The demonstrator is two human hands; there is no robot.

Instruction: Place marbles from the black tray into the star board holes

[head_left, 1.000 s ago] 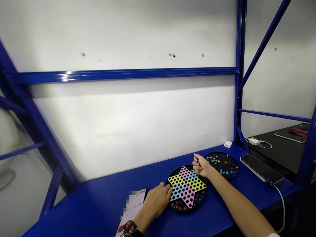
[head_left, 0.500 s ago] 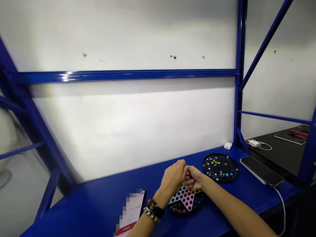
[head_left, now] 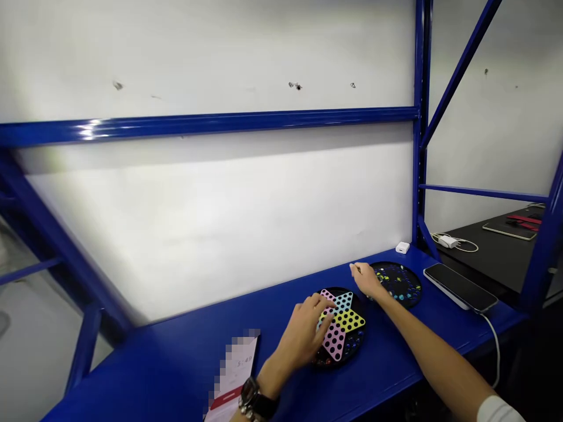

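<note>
A round black Chinese checkers board (head_left: 346, 322) with a pink, blue and yellow star full of holes lies on the blue table; marbles sit around the star. Over its left side is my left hand (head_left: 305, 328), fingers spread and nothing seen in them. My right hand (head_left: 366, 279) is closed at the left edge of a second round black tray (head_left: 398, 284) and partly covers it. Whatever its curled fingers hold is hidden or too small to name. Yellow-green and light blue marbles lie in that tray.
Left of my left arm lies a phone (head_left: 235, 375) with a lit screen. A dark-screened phone (head_left: 461, 286) on a white base, with a white cable, is at the right. A white adapter (head_left: 402, 248) stands near the back post. A blue crossbar (head_left: 220, 124) spans the wall.
My hands were together above the star board and are now apart. The right has moved to the second tray; the left has lowered and opened over the board. The view has shifted slightly.
</note>
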